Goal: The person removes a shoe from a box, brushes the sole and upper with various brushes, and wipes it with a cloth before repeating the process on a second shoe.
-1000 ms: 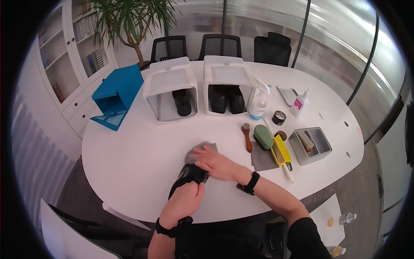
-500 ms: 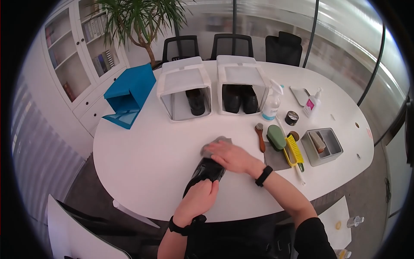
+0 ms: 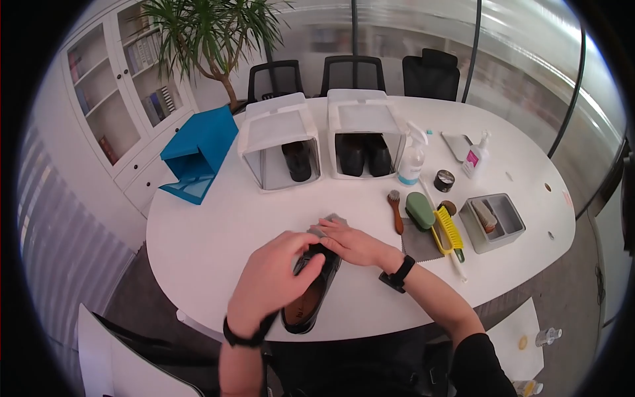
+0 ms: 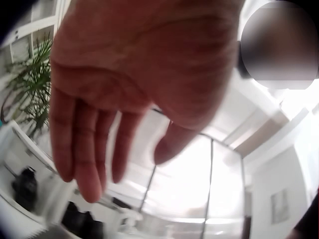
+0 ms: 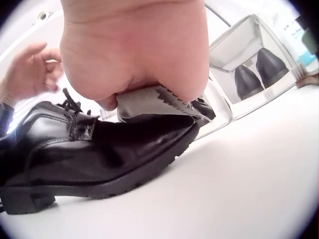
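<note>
A black lace-up shoe [image 3: 305, 306] stands on the white table, its toe pointing away from the person; the right wrist view shows its side and thick sole [image 5: 99, 159]. The right hand [image 3: 354, 246] presses a grey cloth [image 5: 144, 104] with a zigzag edge onto the toe, fingers fairly straight over it. Above the shoe's opening and laces, the left hand [image 3: 274, 274] is lifted, fingers loosely bent and thumb apart. In the left wrist view the left hand [image 4: 134, 74] shows its palm with nothing in it.
Two white boxes [image 3: 281, 122] hold black shoes; a blue box [image 3: 205, 142] lies left of them. To the right are a spray bottle [image 3: 411, 162], a round tin [image 3: 444, 180], a green brush [image 3: 420, 210], a yellow brush [image 3: 450, 233], a grey cloth [image 3: 420, 241] and a grey container [image 3: 493, 231].
The left hand has let go of the shoe and risen above it, uncovering the shoe's opening. The right hand stays with the cloth at the toe.
</note>
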`<state>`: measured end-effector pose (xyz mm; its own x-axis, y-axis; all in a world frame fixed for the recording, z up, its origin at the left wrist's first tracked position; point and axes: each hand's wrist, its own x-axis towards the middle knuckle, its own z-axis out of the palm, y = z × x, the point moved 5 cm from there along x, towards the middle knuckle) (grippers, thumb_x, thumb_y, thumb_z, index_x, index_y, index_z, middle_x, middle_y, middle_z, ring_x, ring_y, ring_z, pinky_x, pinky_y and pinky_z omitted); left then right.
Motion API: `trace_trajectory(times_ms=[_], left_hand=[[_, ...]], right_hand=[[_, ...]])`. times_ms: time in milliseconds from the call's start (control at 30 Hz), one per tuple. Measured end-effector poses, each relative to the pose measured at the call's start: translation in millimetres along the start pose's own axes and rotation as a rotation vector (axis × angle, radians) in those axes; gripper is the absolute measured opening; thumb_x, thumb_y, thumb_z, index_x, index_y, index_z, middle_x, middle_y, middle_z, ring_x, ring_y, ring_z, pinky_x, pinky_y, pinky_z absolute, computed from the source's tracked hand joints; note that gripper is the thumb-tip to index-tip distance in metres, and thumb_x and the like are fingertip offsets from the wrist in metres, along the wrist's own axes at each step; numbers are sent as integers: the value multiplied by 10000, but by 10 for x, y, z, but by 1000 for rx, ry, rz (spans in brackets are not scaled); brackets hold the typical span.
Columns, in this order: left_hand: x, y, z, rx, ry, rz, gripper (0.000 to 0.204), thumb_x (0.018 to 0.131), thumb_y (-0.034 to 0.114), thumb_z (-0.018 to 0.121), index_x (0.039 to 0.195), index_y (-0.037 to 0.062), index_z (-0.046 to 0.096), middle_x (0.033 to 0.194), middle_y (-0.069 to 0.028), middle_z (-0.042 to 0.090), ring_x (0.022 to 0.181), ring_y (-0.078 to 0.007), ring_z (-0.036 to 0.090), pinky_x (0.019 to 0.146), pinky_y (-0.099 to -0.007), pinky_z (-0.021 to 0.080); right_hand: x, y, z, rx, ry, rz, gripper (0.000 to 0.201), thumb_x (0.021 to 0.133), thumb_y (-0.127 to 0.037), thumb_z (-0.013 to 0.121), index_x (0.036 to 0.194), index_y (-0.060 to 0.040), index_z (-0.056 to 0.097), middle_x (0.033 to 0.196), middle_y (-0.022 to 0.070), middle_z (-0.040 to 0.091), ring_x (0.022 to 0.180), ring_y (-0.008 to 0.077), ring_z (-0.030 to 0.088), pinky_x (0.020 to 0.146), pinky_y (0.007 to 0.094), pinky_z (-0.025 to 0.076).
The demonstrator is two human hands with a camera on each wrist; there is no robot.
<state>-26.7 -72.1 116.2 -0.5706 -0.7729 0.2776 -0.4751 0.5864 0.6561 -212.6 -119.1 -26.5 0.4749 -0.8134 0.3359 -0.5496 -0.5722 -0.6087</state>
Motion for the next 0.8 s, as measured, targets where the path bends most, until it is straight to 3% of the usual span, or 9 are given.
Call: trace_trajectory(times_ms=[33,100,167,267,367,567,667,767,800], left_hand=[[36,-193,47,3,10,3,331,918,271,754,1157,45,718,1059,-187,712,988,-318,692,891,-365,557],[13,-394,383,177,-359,404,379,898,276,770,1200,59,699,1330,-220,604,1221,-369,586,1033,-416,500],[-57,-461,563,132,-482,369,398,889,250,767,1239,88,667,1426,-213,519,1357,-406,469,1136,-460,423],[-51,-587,696,14,-488,374,360,884,176,727,1220,70,651,1412,-192,535,1373,-395,460,1143,-460,416],[-78,-609,784,-31,-463,411,303,871,111,680,1166,53,642,1396,-163,553,1375,-381,463,1144,-458,415],[-113,-581,916,-23,-238,315,271,874,88,653,1140,42,632,1346,-152,587,1354,-378,486,1140,-450,420],[-160,-520,945,43,-148,262,254,892,106,662,1133,28,642,1301,-153,631,1324,-366,527,1116,-443,446],[-174,-511,964,12,-59,329,223,891,109,671,1099,28,669,1243,-128,666,1291,-338,560,1085,-433,473],[-167,-514,963,9,-61,326,223,891,109,671,1099,28,669,1243,-128,666,1291,-338,560,1085,-433,473]], right_hand=[[-4,-27,-28,-6,-1,-9,516,1130,-346,399,1466,26,521,1501,205,554,1480,368,423,1270,456,288],[-63,15,-73,-23,14,128,521,1126,-353,412,1470,24,516,1507,207,547,1484,374,416,1264,458,299],[-143,23,-99,-18,40,140,522,1124,-357,419,1469,22,518,1516,205,540,1487,385,409,1256,455,312],[-223,-20,-82,-61,28,134,509,1124,-355,416,1474,-2,524,1513,204,544,1475,390,423,1240,456,336],[-240,14,-44,212,-126,219,509,1126,-374,411,1477,-27,532,1512,216,541,1465,407,430,1217,451,364],[7,279,-93,-66,-63,98,562,1132,-432,389,1509,-32,506,1576,199,488,1535,421,322,1254,459,294],[-120,73,73,292,-159,229,534,1135,-389,406,1549,-60,484,1589,143,492,1562,324,307,1301,453,169],[-15,185,75,374,-387,10,506,1136,-353,413,1529,-48,503,1611,129,468,1569,299,295,1309,449,143],[1,179,15,237,-299,53,480,1137,-335,410,1489,-38,546,1600,125,482,1567,308,297,1307,436,180]])
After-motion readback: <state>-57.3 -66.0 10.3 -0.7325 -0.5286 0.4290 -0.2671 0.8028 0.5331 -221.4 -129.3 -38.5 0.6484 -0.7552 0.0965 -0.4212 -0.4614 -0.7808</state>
